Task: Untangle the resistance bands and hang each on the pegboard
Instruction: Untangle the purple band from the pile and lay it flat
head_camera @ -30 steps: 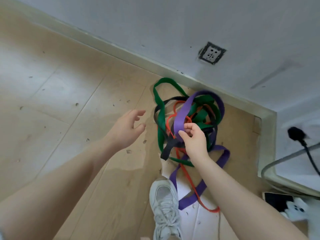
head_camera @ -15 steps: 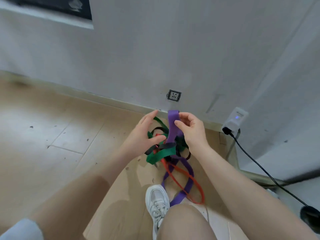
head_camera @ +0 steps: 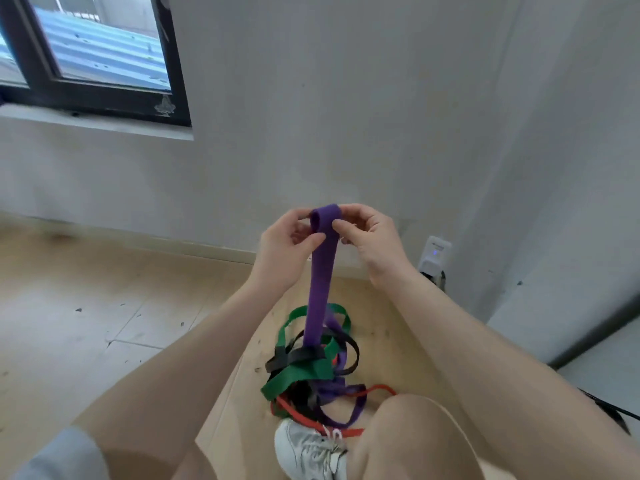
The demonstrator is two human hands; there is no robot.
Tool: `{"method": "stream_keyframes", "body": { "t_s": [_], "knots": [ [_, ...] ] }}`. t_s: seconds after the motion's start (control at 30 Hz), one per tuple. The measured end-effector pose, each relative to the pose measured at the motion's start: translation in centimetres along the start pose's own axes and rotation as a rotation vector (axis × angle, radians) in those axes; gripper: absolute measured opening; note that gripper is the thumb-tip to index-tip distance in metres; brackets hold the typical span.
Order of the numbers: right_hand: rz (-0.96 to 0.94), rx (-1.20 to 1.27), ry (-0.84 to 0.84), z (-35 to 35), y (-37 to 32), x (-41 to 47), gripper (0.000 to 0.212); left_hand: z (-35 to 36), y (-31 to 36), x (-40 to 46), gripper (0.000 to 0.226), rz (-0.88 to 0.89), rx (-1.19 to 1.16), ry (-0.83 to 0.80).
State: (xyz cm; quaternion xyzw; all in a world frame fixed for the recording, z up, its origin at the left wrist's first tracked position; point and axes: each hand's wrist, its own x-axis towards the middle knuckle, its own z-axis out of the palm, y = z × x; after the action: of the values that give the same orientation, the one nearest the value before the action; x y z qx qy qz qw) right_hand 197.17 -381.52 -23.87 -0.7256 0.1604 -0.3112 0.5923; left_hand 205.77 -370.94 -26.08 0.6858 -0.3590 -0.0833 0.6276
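The purple resistance band (head_camera: pixel 319 271) is held with its long axis close to vertical, the folded upper end pointing up toward the wall (head_camera: pixel 346 98) and the lower part running down into the tangle on the floor (head_camera: pixel 86 306). The fold is pinched from both sides: the left hand (head_camera: pixel 284 251) grasps it between thumb and fingers, and the right hand (head_camera: pixel 370 240) grasps the opposite edge in the same grip. The strap is flat, wide and matte, and is drawn taut between the hands and the pile.

Below, the green band (head_camera: pixel 298 375), the black band (head_camera: pixel 294 356) and the thin red band (head_camera: pixel 311 419) are looped over one another and over the lower purple coils. The black band crosses the purple strap where it enters the pile. A white laced sneaker (head_camera: pixel 308 452) touches the red band, beside a bare knee (head_camera: pixel 408 431). A white plug-in adapter (head_camera: pixel 434 252) is seated low on the wall, and a dark-framed window (head_camera: pixel 97 53) is set at upper left. The floor is pale wood-look board, speckled with debris.
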Motion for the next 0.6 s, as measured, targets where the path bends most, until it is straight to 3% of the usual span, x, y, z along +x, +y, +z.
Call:
{"method": "stream_keyframes", "body": {
  "t_s": [0.07, 0.13, 0.23, 0.33, 0.47, 0.53, 0.6],
  "knots": [
    [0.038, -0.003, 0.065, 0.2, 0.5, 0.1, 0.016, -0.1, 0.3, 0.0, 0.027, -0.022, 0.058, 0.039],
    [0.124, -0.052, 0.076, 0.2, 1.9, 0.1, 0.034, -0.3, 0.0, 0.3, 0.029, -0.055, 0.087, 0.084],
    [0.259, -0.087, -0.171, 0.3, 5.4, -1.7, 0.060, -0.4, 0.1, 1.2, 0.031, -0.082, 0.023, 0.113],
    [0.276, -0.035, -0.294, 1.6, 7.6, -3.2, 0.037, 0.0, 1.7, 2.4, 0.030, -0.027, -0.067, 0.111],
    [0.234, -0.069, -0.084, 3.5, 7.5, -1.3, 0.013, -0.2, 3.2, 4.0, 0.022, 0.004, -0.177, 0.202],
    [0.239, -0.042, -0.039, 3.8, 7.4, -0.4, 0.011, -0.5, 2.3, 4.7, 0.029, -0.080, -0.216, 0.219],
    [0.292, 0.005, -0.018, 3.9, 7.6, -0.2, 0.012, -0.8, -0.2, 4.8, 0.049, -0.288, -0.165, 0.164]
  ]
}}
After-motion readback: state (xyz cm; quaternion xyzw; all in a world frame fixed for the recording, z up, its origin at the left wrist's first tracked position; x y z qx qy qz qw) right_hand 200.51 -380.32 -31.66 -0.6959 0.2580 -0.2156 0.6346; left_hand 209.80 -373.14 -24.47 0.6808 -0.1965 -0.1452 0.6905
